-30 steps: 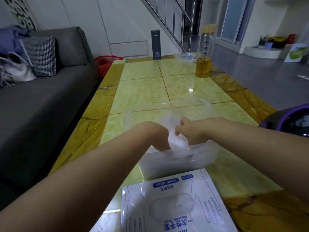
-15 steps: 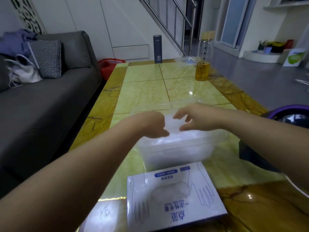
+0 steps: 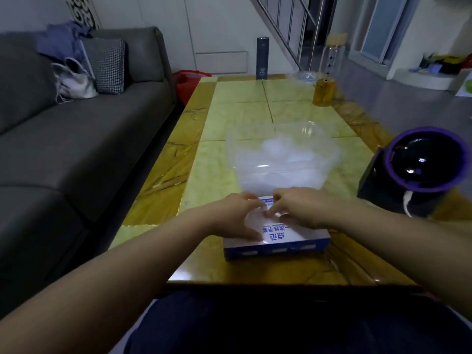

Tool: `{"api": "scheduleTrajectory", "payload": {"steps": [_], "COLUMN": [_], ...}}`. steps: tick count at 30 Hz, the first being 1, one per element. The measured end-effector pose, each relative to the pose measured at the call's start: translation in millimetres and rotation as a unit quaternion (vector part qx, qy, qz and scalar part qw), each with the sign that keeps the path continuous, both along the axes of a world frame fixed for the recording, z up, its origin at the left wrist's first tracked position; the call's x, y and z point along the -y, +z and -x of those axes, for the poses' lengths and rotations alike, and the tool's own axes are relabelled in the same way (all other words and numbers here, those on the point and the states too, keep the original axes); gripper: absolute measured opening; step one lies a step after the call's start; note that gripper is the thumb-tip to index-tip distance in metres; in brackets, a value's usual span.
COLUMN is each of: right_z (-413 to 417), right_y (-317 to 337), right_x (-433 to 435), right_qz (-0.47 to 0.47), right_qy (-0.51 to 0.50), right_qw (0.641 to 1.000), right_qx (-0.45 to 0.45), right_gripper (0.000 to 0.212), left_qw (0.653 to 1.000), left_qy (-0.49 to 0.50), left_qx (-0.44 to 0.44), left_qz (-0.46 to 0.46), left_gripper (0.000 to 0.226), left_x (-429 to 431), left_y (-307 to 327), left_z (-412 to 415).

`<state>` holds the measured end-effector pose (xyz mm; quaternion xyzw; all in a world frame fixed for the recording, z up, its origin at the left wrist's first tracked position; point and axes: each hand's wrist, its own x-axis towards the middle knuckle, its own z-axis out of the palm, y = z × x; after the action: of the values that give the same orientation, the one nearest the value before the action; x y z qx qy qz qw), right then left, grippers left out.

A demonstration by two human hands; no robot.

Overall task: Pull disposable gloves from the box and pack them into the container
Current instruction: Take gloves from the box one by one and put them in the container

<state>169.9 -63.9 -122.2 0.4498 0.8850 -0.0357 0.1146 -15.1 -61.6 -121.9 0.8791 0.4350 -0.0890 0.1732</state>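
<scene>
The white and blue glove box (image 3: 288,240) lies flat near the table's front edge. My left hand (image 3: 233,213) rests on its left half, fingers stretched towards the opening in the top. My right hand (image 3: 293,206) is over the opening with fingertips curled down, pinching the pale film of a glove (image 3: 254,221) there. Just beyond the box stands the clear plastic container (image 3: 329,152), with crumpled translucent gloves (image 3: 278,149) inside.
The yellow tiled table (image 3: 209,175) carries a black device with a purple ring (image 3: 421,164) at the right, an amber jar (image 3: 323,94), a dark flask (image 3: 262,58) and a clear bottle at the far end. A grey sofa (image 3: 76,139) runs along the left.
Both hands left the container, where they had dropped a glove, and came back to the box. The view tilted down and pulled back.
</scene>
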Motion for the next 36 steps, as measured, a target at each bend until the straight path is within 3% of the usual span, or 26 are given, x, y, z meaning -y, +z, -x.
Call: {"api": "scheduleTrajectory", "payload": {"steps": [9, 20, 27, 30, 33, 36], "right_z": [6.7, 8.1, -13.4, -20.1, -21.5, -22.0], "right_y": [-23.1, 51.1, 137.6, 150.6, 146.8, 138.6], "right_x": [2.1, 10.2, 1.1, 11.2, 23.7, 30.3], "right_qz": [-0.048, -0.105, -0.229, -0.223, -0.201, -0.186], "right_qy": [-0.053, 0.029, -0.03, -0.027, -0.028, -0.034], "right_qw": [0.991, 0.994, 0.963, 0.957, 0.951, 0.949], "right_qx": [-0.111, 0.011, -0.136, -0.185, -0.235, -0.251], "right_gripper": [0.009, 0.012, 0.012, 0.006, 0.004, 0.008], "left_qw": [0.999, 0.997, 0.989, 0.942, 0.861, 0.766], "left_qy": [0.03, 0.052, 0.061, 0.111, 0.161, 0.195], "left_qx": [0.022, 0.056, 0.132, 0.305, 0.457, 0.56], "left_qz": [0.015, 0.033, 0.027, 0.081, 0.152, 0.248], "left_gripper": [0.092, 0.097, 0.084, 0.087, 0.089, 0.074], "left_x": [0.4, 0.4, 11.9, 15.2, 17.2, 16.2], "left_y": [-7.6, -8.9, 4.1, 22.3, 46.6, 66.0], "left_z": [0.2, 2.5, 3.5, 7.8, 10.2, 7.2]}}
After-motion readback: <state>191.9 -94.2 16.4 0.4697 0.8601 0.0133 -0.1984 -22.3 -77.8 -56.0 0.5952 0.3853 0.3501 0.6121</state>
